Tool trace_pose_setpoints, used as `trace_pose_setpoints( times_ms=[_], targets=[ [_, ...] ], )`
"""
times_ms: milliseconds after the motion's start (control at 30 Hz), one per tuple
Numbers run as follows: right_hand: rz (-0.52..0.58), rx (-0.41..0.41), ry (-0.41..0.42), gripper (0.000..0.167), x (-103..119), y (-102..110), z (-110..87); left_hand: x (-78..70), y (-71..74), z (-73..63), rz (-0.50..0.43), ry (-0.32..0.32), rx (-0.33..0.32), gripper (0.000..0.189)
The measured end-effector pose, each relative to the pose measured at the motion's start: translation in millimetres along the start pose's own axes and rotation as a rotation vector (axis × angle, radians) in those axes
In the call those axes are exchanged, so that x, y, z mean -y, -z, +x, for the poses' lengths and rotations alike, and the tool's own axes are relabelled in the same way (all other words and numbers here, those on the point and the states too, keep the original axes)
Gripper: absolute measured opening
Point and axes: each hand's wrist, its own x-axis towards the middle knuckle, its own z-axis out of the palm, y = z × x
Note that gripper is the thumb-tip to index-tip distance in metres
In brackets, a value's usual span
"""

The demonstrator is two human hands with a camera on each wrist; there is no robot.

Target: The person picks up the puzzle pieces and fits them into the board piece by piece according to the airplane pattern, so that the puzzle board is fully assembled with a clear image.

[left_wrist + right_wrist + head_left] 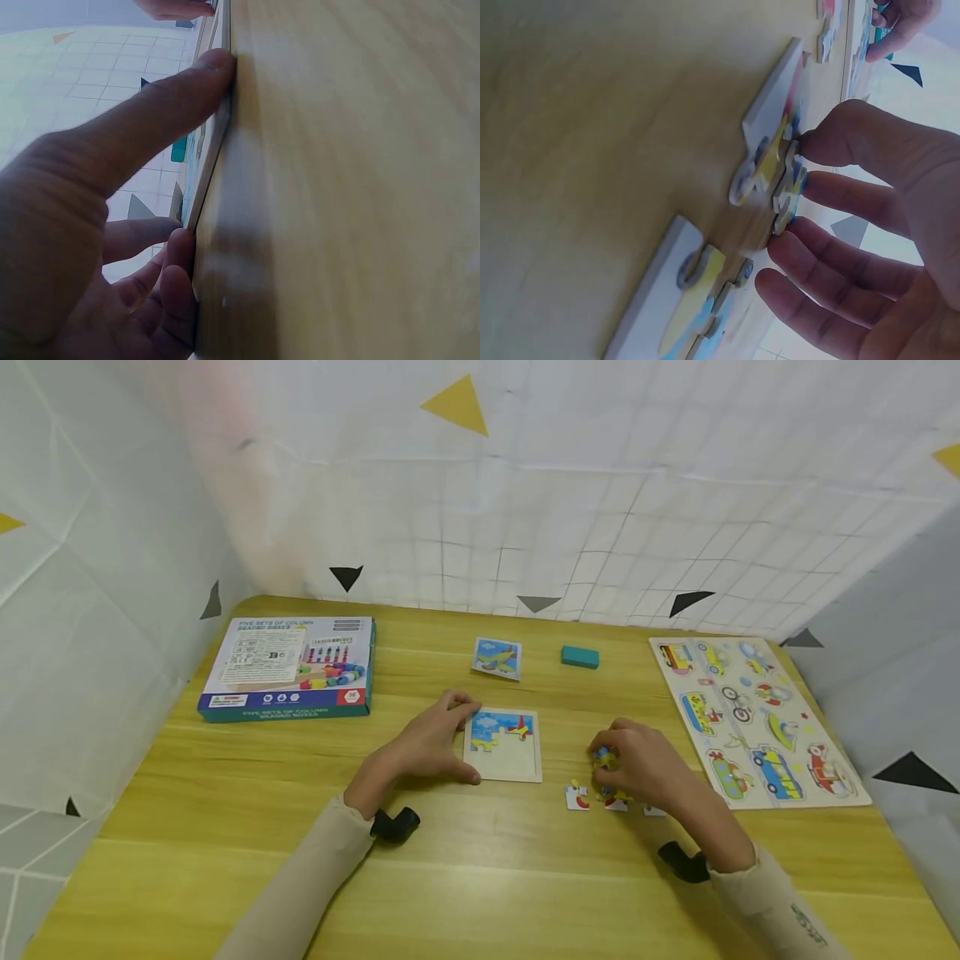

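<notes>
My left hand (431, 742) holds the left side of a small wooden jigsaw board (512, 765). Its thumb presses the near edge and its fingers touch the far left corner, as the left wrist view shows. Joined pieces with blue sky and a red shape fill the board's upper part; bare wood shows below. My right hand (639, 762) pinches a blue and yellow jigsaw piece (789, 186) between thumb and fingers, just above the table. Several loose pieces lie under and beside it, among them a red and white one (577, 798). The hand partly hides them.
A picture card (497, 658) of a plane lies behind the board, with a teal block (580, 657) to its right. At the back left is a beaded-column toy box (288, 668). A large vehicle puzzle board (757, 722) occupies the right side of the wooden table (480, 877).
</notes>
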Motion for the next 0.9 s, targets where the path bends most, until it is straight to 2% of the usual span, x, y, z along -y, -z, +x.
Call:
trace_pose_setpoints(
  times_ms=[500,900],
  targets=[
    [-0.006,-0.015,-0.012,0.025,4,-2,2.5,-1.2,1.3,0.1,0.006,0.004,0.000,0.110],
    [0.042,-0.054,0.094,0.023,20,0,7.9,-0.2,0.7,0.0,0.002,0.003,0.004,0.111]
  ],
)
